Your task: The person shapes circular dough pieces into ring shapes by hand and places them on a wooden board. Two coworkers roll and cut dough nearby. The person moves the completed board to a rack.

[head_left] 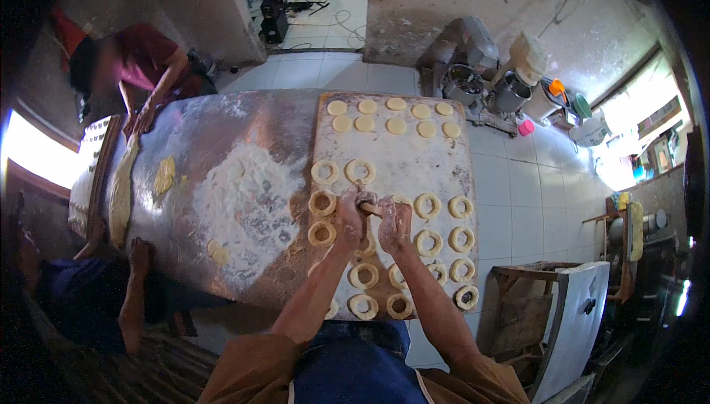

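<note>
Both hands are low over the floured board (pixel 392 149), among rows of dough rings (pixel 428 195). My left hand (pixel 350 214) is closed around a short wooden stick (pixel 371 209) and something small and dark at its end, partly hidden by the fingers. My right hand (pixel 396 221) grips the stick's other side, close beside my left. Dough rings lie around and partly under my hands and forearms; some have dark centres. Small pale dough rounds (pixel 396 125) sit in two rows along the board's far end.
Left, a metal table (pixel 270 119) bears flour (pixel 237 197), a long dough strip (pixel 122 189) and a tray (pixel 89 175). Two co-workers (pixel 151 64) (pixel 133 293) work there. Mixers (pixel 481 53) and buckets stand back right; a stand with pale panel (pixel 569 308) is front right.
</note>
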Tool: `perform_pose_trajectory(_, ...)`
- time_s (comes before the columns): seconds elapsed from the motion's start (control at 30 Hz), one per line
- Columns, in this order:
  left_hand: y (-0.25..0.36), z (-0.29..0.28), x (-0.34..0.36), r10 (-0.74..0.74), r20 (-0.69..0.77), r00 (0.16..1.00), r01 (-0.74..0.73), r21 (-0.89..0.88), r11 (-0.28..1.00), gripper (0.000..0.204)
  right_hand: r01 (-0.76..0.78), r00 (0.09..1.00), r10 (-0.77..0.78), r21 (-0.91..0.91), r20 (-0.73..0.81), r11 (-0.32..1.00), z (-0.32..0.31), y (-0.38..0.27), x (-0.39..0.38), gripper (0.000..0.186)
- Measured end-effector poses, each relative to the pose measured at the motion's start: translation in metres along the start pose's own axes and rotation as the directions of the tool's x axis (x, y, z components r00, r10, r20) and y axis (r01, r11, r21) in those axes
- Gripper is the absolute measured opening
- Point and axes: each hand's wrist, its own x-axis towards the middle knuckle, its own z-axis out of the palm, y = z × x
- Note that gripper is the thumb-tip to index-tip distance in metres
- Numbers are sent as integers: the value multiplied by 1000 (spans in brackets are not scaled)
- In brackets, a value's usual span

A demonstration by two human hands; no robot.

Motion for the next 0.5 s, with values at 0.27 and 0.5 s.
perform_pose_trajectory(0.27, -6, 25, 66, 288, 102, 952, -306, 302, 903, 24, -71, 985, 47, 138, 168, 988, -55, 1, 65, 32)
perform_pose_trajectory(0.5, -3, 27, 59, 446, 132, 885, -169, 985, 45, 55, -15, 1000, 24, -569, 9, 822, -67, 85, 48, 44)
